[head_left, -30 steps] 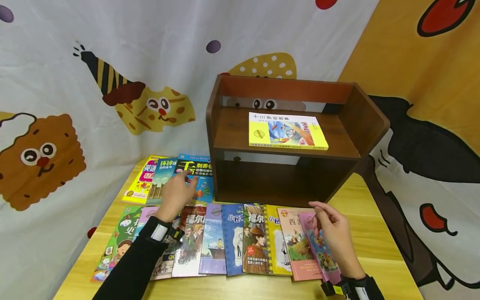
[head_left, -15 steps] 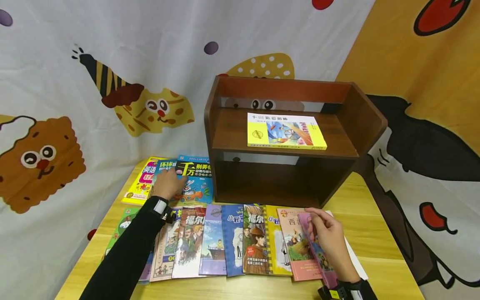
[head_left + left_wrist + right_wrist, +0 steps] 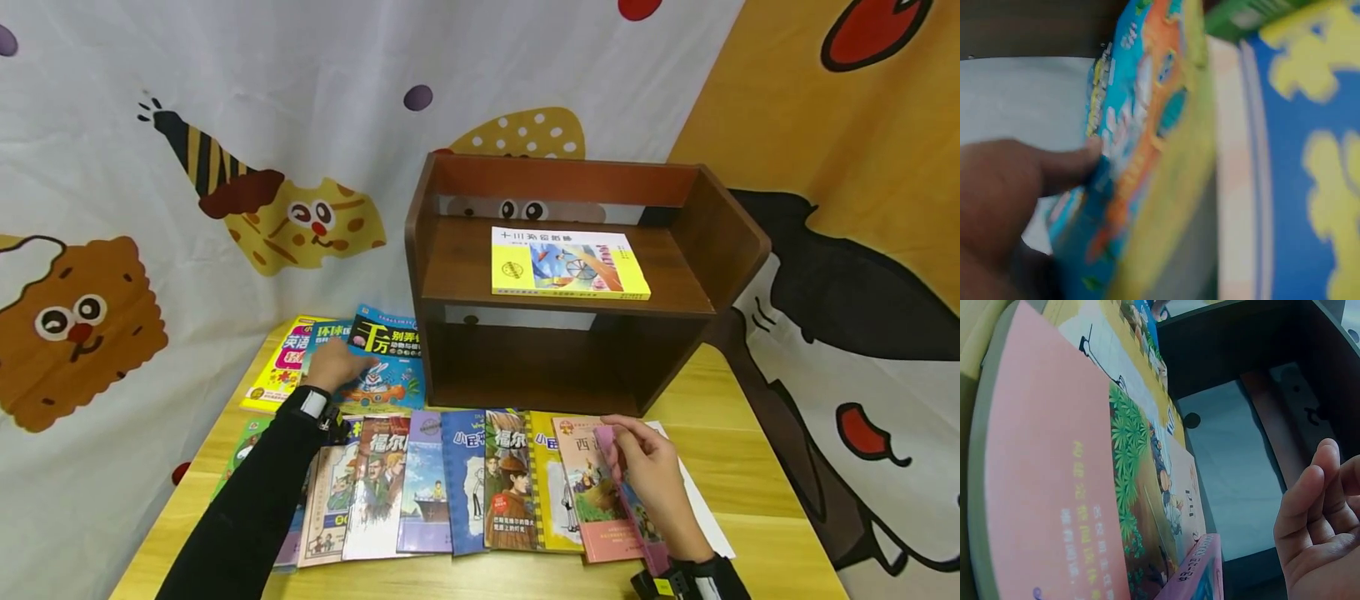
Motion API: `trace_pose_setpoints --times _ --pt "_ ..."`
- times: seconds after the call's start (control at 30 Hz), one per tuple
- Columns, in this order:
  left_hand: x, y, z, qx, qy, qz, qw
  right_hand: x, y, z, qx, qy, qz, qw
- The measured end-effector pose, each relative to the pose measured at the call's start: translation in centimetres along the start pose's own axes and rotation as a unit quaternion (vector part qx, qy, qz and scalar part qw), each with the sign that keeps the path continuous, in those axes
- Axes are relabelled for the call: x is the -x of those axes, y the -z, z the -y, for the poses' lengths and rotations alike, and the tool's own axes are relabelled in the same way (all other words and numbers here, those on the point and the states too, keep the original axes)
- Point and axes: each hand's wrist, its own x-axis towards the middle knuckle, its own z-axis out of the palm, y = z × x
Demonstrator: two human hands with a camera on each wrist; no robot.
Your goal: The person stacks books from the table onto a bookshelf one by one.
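Note:
In the head view my left hand (image 3: 333, 364) grips the left edge of a blue children's book (image 3: 390, 379) with a rabbit in a car on its cover. That book (image 3: 1125, 119) stands tilted in the left wrist view, the thumb (image 3: 1063, 167) against its cover. My right hand (image 3: 658, 471) pinches a thin pink book (image 3: 640, 521) at the right end of the front row, its cover tipped up. White paper (image 3: 701, 504) shows beyond that hand. Beside the pink book lies a salmon-coloured book (image 3: 600, 500). The right hand's fingers (image 3: 1310, 506) appear bent in the right wrist view.
A brown two-tier shelf (image 3: 570, 306) stands at the back, a yellow-and-white book (image 3: 517, 279) lying on its upper tier. Several overlapping books, including a purple one (image 3: 426, 500), form the front row on the wooden table (image 3: 757, 467). Behind the left hand lies a yellow book (image 3: 273, 379).
My left hand has moved left from over the blue book to its edge, and the book's far end has risen slightly. The pink book has tipped up under my right hand, exposing white paper.

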Motion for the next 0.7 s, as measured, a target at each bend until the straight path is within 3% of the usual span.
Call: trace_pose_setpoints --times 0.13,0.23,0.3,0.4,0.5,0.57,0.7 --pt "-0.1 -0.4 0.5 0.103 0.001 0.021 0.9945 0.0 -0.1 0.1 0.002 0.004 -0.003 1.0000" --pt "0.3 -0.5 0.8 0.174 -0.001 0.010 0.9846 -0.1 0.0 0.3 0.000 0.017 -0.012 0.9998" --pt "0.7 -0.5 0.8 0.206 -0.007 -0.015 0.9785 -0.1 0.1 0.4 0.001 0.024 -0.017 0.9996" --pt "1.3 0.0 0.7 0.217 -0.021 -0.070 0.9735 0.0 0.3 0.6 0.003 0.030 -0.025 0.9992" --pt "2.2 1.0 0.2 0.233 -0.040 -0.144 0.9609 0.1 0.3 0.8 0.007 0.035 -0.033 0.9988" --pt "2.8 1.8 -0.2 0.249 -0.064 -0.198 0.9458 0.1 0.3 0.9 0.008 0.039 -0.037 0.9985" --pt "4.6 3.6 -1.1 0.279 -0.116 -0.302 0.9040 0.3 0.2 0.9 0.004 0.040 -0.037 0.9985"
